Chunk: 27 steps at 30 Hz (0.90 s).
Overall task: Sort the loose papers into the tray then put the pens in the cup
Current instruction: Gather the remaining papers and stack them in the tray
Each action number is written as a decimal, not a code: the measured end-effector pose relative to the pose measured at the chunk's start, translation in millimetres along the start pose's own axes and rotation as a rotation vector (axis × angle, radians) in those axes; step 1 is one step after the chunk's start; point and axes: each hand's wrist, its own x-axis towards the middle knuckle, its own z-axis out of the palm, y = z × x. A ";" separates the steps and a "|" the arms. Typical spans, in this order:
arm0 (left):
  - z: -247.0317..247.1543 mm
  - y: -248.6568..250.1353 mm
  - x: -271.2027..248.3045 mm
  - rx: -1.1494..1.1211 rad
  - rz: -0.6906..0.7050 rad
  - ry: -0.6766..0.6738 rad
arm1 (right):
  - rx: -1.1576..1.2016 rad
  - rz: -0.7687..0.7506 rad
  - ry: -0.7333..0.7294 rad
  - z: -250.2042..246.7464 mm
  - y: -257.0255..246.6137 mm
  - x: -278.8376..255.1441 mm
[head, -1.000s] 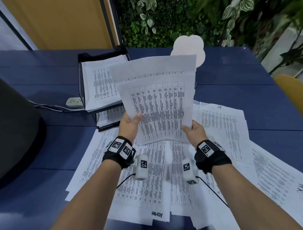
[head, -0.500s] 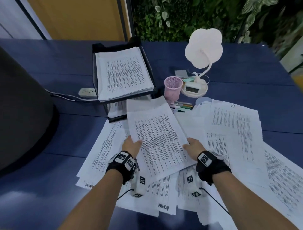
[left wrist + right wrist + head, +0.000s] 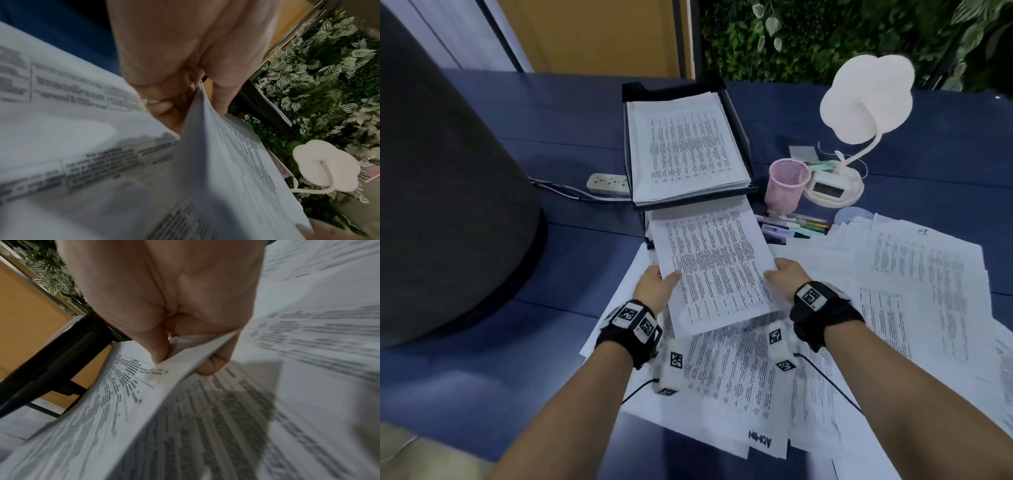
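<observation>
On the blue worktop (image 3: 893, 113), my left hand (image 3: 655, 286) and right hand (image 3: 787, 275) pinch a sheaf (image 3: 714, 263) entering the tray (image 3: 736, 113)'s lower tier; I fear its front edge snagging there and buckling.

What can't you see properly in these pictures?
- Head view: the words on the held papers are too small to read.
- Head view: the lower shelf of the tray is hidden by the held papers.
- Head view: the pens are partly covered by loose papers.
- Both wrist views: print is blurred.
</observation>
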 end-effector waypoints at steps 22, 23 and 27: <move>-34.1 20.1 88.0 -0.158 -0.065 -0.014 | 0.238 0.022 0.122 30.9 -70.5 85.5; -34.1 23.3 92.4 -0.134 -0.033 0.033 | 0.314 0.025 0.145 31.8 -72.8 92.4; -31.8 33.3 107.9 -0.064 0.068 0.177 | 0.420 -0.015 0.251 35.3 -81.4 111.9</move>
